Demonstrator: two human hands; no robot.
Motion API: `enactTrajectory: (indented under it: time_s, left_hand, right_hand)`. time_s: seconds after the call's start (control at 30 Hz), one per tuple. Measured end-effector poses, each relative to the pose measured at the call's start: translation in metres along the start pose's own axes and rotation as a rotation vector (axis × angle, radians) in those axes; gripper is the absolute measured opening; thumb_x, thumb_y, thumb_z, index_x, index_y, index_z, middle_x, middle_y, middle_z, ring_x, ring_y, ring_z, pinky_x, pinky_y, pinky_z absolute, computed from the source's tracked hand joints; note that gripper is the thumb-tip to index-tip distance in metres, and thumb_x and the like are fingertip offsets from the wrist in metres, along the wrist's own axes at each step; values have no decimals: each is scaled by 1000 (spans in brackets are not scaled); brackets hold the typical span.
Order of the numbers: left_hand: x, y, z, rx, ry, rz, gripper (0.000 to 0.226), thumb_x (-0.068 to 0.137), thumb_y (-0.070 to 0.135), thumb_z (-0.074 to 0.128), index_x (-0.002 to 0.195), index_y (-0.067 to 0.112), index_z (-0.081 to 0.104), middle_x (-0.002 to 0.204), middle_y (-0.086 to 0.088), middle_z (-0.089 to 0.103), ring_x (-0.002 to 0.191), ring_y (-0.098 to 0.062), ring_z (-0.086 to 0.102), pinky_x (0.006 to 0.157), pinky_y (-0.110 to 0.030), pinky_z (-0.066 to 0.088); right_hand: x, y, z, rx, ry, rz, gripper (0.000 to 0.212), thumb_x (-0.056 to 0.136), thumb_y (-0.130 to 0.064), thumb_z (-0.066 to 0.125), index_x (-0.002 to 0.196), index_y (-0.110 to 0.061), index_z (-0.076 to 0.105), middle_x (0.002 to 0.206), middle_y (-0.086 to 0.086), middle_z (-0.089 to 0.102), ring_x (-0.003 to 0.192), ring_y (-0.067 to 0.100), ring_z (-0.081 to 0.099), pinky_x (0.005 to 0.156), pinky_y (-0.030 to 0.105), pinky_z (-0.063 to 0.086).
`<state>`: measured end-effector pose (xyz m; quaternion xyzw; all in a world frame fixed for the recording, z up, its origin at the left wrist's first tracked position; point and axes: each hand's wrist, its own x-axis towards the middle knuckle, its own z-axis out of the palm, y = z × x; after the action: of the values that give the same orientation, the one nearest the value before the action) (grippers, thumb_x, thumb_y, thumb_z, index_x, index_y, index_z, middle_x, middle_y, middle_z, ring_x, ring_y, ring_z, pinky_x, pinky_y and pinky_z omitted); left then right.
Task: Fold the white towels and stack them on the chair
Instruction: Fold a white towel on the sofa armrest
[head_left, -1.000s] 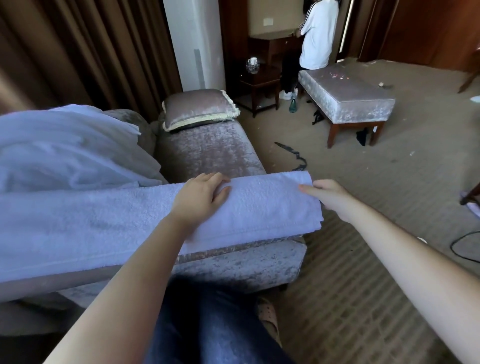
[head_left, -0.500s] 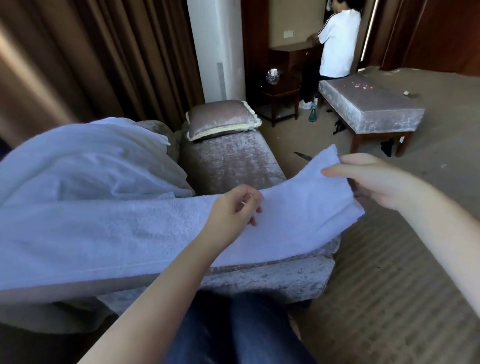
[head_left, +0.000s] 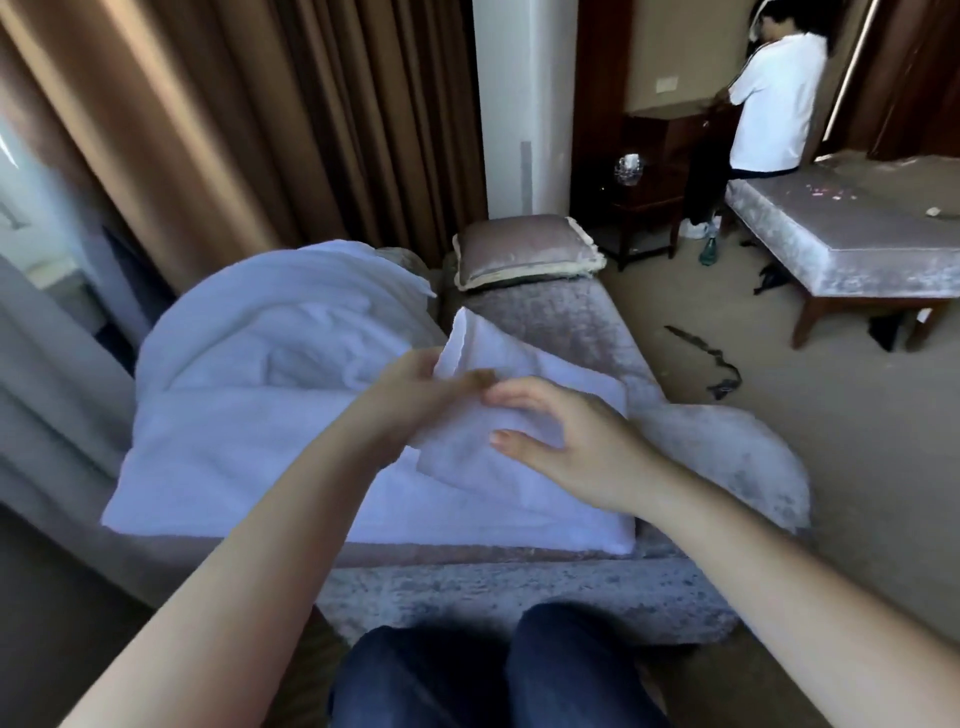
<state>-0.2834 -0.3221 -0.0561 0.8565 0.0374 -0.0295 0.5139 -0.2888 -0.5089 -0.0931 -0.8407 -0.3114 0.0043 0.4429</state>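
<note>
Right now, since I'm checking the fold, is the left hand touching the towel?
Touching. The head view shows the left hand pinching a raised corner of the towel.

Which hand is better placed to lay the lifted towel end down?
Left, probably. The left hand pinches the raised corner of the towel above its flat part; the right hand hovers beside it, fingers loose, apparently gripping nothing.

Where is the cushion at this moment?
Head view, upper centre: the cushion lies at the far end of the chair, right of the towel pile, below the white column.
</note>
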Motion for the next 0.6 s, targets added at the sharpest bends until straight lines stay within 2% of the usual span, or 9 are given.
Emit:
enactTrajectory:
  time_s: [0.1,0.17,0.2,0.27,0.3,0.4,0.5,0.6]
  left_hand:
    - [6,-22,-9,-85,106,-37,19,85,34,68,96,18,70,91,-2,74,82,-19,70,63,-29,53]
    - [7,-37,-20,-115,130,-61,17,89,31,66,98,18,70,93,-5,74,82,-19,71,65,-30,55]
    - [6,-42,-25,-121,133,-67,17,91,29,64,100,16,70,93,-5,74,81,-19,70,63,-29,56]
    - [7,-52,-32,-115,136,-67,18,93,26,61,99,11,70,91,-6,73,77,-21,69,53,-22,51]
    - [8,-56,-34,-104,142,-69,19,93,24,61,97,8,70,91,-9,73,78,-24,69,54,-22,50]
    - [10,-70,-37,-84,155,-101,19,91,22,62,95,5,71,97,-13,73,90,-30,69,74,-37,57]
    - [9,-80,-38,-76,121,-117,18,92,24,61,96,9,70,97,-13,73,86,-31,68,63,-32,47]
    - [11,-85,-39,-78,101,-90,18,91,25,62,95,9,70,97,-15,72,91,-38,67,62,-35,43]
  right_hand:
    - [-28,29,31,-426,417,-123,63,82,-59,61,130,-19,51,136,-5,51,127,13,45,109,37,35]
    - [-46,51,50,-538,536,-91,72,77,-58,68,132,-17,47,143,4,45,133,23,40,112,41,30]
    - [-51,61,59,-560,568,-65,73,75,-50,75,133,-17,45,144,6,43,134,26,39,112,41,29]
    - [-55,75,70,-557,592,-50,77,68,-25,85,133,-15,46,144,7,42,134,29,39,112,39,31]
    - [-54,79,74,-551,586,-71,78,66,-13,85,133,-14,46,144,6,42,134,29,39,113,38,30]
    - [-48,80,82,-422,621,-42,79,64,12,76,133,-13,48,147,0,39,139,19,33,116,23,24]
    - [-45,73,88,-226,692,78,85,65,25,64,134,-23,49,148,-15,35,140,3,30,108,7,24]
    - [-43,74,91,-125,757,108,86,71,25,59,132,-33,44,145,-26,33,137,-6,30,106,5,23]
